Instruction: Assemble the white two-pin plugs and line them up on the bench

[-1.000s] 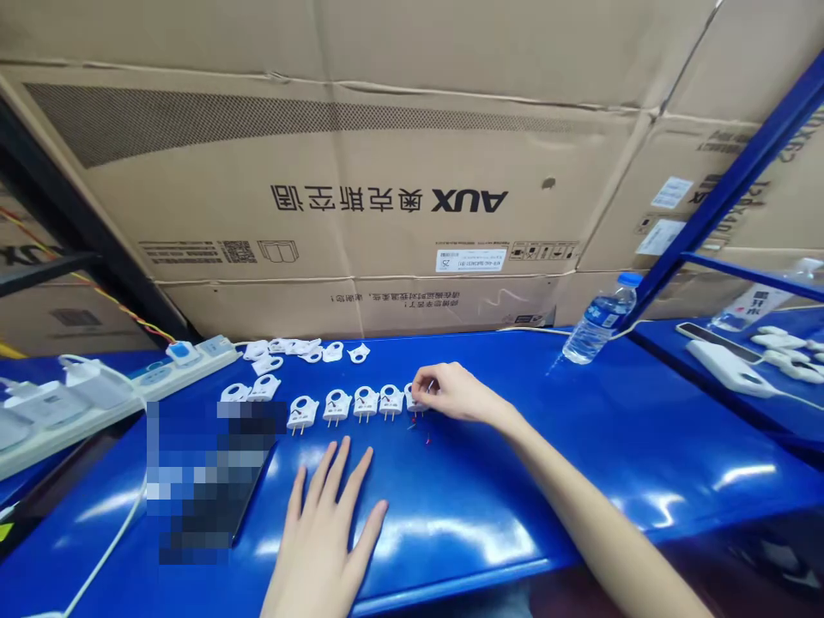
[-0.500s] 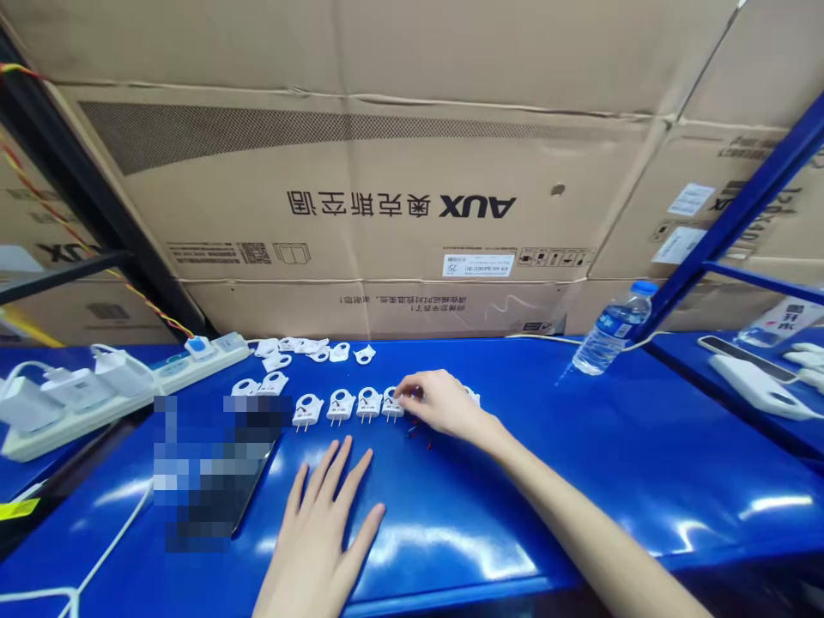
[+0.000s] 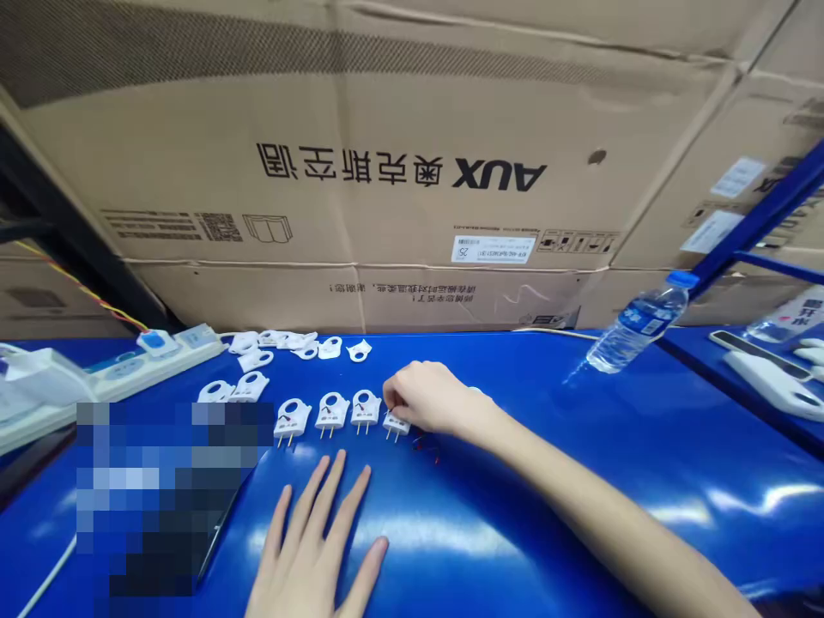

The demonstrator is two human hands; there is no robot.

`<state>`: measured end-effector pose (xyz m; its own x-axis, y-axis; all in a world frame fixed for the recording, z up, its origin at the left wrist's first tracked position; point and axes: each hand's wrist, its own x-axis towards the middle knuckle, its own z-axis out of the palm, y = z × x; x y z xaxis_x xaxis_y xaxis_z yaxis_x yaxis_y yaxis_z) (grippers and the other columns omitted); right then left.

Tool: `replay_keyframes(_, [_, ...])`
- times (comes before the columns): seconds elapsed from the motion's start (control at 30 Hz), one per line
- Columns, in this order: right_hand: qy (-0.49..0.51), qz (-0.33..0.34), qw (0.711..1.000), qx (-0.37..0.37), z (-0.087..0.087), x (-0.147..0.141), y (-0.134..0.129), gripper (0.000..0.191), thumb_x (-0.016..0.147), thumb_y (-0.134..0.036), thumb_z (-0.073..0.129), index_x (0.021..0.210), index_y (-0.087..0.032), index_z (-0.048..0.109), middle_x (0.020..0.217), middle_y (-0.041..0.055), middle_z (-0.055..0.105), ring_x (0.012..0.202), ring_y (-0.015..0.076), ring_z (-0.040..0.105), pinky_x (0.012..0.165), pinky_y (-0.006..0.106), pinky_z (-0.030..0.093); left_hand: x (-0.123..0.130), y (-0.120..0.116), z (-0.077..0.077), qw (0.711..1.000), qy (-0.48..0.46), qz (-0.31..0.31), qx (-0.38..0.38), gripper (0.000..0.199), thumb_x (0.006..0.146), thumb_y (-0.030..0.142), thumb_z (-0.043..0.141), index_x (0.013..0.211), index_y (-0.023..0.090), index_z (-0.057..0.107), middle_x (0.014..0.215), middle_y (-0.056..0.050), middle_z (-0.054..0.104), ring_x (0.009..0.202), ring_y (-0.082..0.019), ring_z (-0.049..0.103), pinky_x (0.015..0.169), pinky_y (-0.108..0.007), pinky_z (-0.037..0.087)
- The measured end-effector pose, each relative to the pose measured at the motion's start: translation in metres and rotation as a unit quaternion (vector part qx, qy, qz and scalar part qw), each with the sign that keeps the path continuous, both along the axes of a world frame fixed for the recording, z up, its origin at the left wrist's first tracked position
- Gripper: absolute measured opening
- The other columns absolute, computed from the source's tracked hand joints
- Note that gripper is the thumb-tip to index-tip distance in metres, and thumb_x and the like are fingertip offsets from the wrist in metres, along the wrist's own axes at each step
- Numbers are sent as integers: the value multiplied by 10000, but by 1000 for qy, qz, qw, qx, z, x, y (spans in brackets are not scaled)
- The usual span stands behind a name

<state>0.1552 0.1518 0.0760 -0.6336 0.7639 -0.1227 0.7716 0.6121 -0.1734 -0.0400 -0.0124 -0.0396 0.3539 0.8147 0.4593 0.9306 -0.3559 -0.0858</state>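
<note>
My left hand lies flat on the blue table with its fingers spread and nothing held. Farther right, my right hand has its fingers closed over the top of a white two-pin plug piece; its pins point toward me. Left of it stand three similar plug pieces in a row, one at the left end, one in the middle and one beside my right hand. Thin red and dark wires show under my right hand. Part of another white piece peeks out behind my right wrist.
More white pieces lie at the back left, with two nearer. A power strip is at left, beyond a dark, partly pixelated device. A water bottle leans at right. Cardboard boxes form the back.
The view has shifted closer to the table. My right fingers have come down over the plug piece, covering its upper part, and it now sits slightly tilted. My left hand remains spread flat.
</note>
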Motion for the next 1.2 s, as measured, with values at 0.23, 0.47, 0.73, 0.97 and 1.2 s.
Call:
replay_keyframes(0.23, [1, -22, 999, -30, 1, -4, 5, 214, 814, -128, 606, 915, -231, 764, 911, 53, 784, 862, 220, 730, 675, 259, 442, -3, 2, 2, 1000, 20, -4, 9, 734, 985, 512, 478, 1652, 279, 280, 1582, -74, 543, 1452, -287, 520, 1238, -509, 327])
replay_keyframes(0.47, [3, -46, 998, -50, 0, -4, 8, 130, 787, -138, 641, 836, -198, 745, 910, 72, 784, 827, 222, 733, 622, 255, 418, -2, 5, 0, 1000, 23, 0, 8, 740, 978, 519, 480, 1652, 290, 278, 1581, -69, 545, 1449, -280, 523, 1252, -499, 304])
replay_keyframes(0.73, [48, -53, 991, -114, 5, -2, 13, 52, 780, -201, 681, 784, -224, 727, 818, 0, 775, 726, 156, 684, 577, 232, 388, -1, 1, 3, 1000, 22, 5, 1, 758, 974, 520, 488, 1657, 284, 259, 1591, -80, 530, 1450, -290, 526, 1253, -511, 312])
replay_keyframes(0.97, [108, 77, 968, -213, 19, 24, 26, 111, 803, -151, 680, 839, -202, 772, 847, -38, 784, 785, 122, 695, 699, 203, 457, 7, -3, 3, 999, -17, 33, -12, 696, 995, 525, 449, 1643, 324, 292, 1648, -55, 457, 1477, -286, 492, 1254, -539, 319])
replay_keyframes(1.2, [62, 110, 948, -291, 27, 38, 30, 114, 807, -127, 749, 853, -198, 825, 799, -49, 784, 755, 114, 684, 673, 189, 447, 7, -3, -1, 999, -36, 37, -13, 680, 999, 534, 431, 1638, 342, 299, 1660, -39, 442, 1510, -267, 445, 1279, -526, 261])
